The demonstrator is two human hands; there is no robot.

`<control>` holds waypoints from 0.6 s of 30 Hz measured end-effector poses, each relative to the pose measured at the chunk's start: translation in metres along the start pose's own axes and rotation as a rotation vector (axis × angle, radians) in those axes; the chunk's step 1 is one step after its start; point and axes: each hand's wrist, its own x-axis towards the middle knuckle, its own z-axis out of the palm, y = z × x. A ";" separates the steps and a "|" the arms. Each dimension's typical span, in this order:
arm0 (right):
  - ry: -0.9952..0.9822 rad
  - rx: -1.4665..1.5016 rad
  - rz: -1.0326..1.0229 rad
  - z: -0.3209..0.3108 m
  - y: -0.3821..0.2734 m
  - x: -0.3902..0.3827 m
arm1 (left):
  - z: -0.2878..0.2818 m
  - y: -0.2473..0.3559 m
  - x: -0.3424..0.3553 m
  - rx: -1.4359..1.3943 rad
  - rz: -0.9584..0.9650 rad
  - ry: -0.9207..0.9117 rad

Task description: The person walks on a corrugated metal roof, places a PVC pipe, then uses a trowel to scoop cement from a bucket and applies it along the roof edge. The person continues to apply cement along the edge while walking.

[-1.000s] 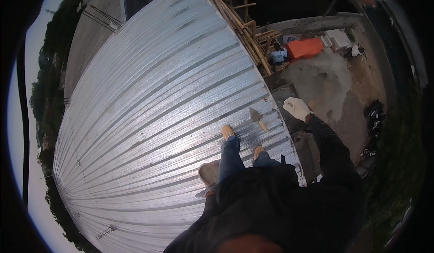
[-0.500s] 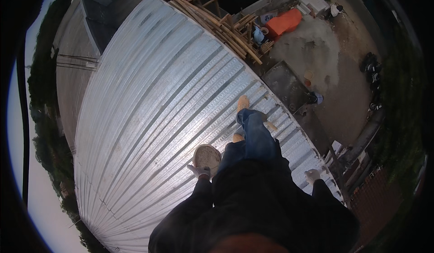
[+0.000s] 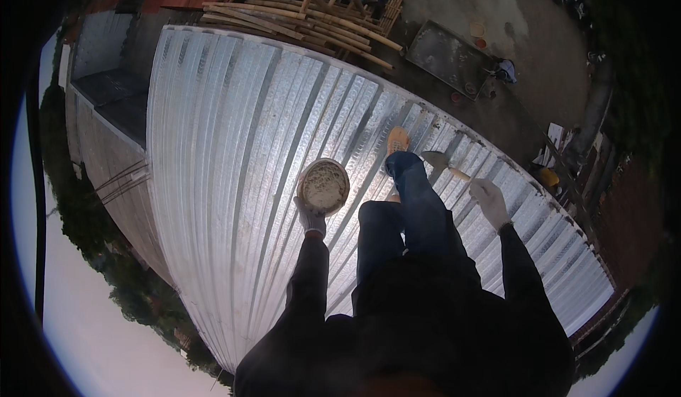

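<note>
My gloved left hand [image 3: 311, 216] is wrapped round the near rim of a round bowl [image 3: 324, 186] and holds it over the metal roof. Greyish wet mortar [image 3: 326, 184] lies inside, smeared up to the edge. To the right of my leg, a trowel [image 3: 438, 160] with a dark blade and a pale handle appears to rest on the roof ribs. My gloved right hand [image 3: 489, 202] reaches to the end of that handle, fingers bent. Whether they have closed on it cannot be made out.
I stand on a ribbed silver roof [image 3: 213, 113], one tan shoe [image 3: 398, 140] by its far edge. Beyond that edge lie stacked bamboo poles [image 3: 305, 24]. Lower down are a dark flat trough [image 3: 450, 56], a person [image 3: 506, 70] and a concrete yard [image 3: 464, 0].
My view has turned, shifting the roof. My right hand has moved forward from beside my body to the trowel's handle. The bowl has moved forward in my left hand.
</note>
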 end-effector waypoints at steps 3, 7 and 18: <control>0.003 -0.109 -0.082 -0.001 -0.021 0.032 | 0.037 0.054 0.052 0.090 0.168 -0.143; 0.091 -0.106 -0.021 -0.032 0.014 0.045 | 0.122 0.105 0.095 0.249 0.261 -0.245; 0.228 -0.361 0.179 0.094 0.113 0.028 | 0.229 0.215 0.272 0.555 0.319 -0.345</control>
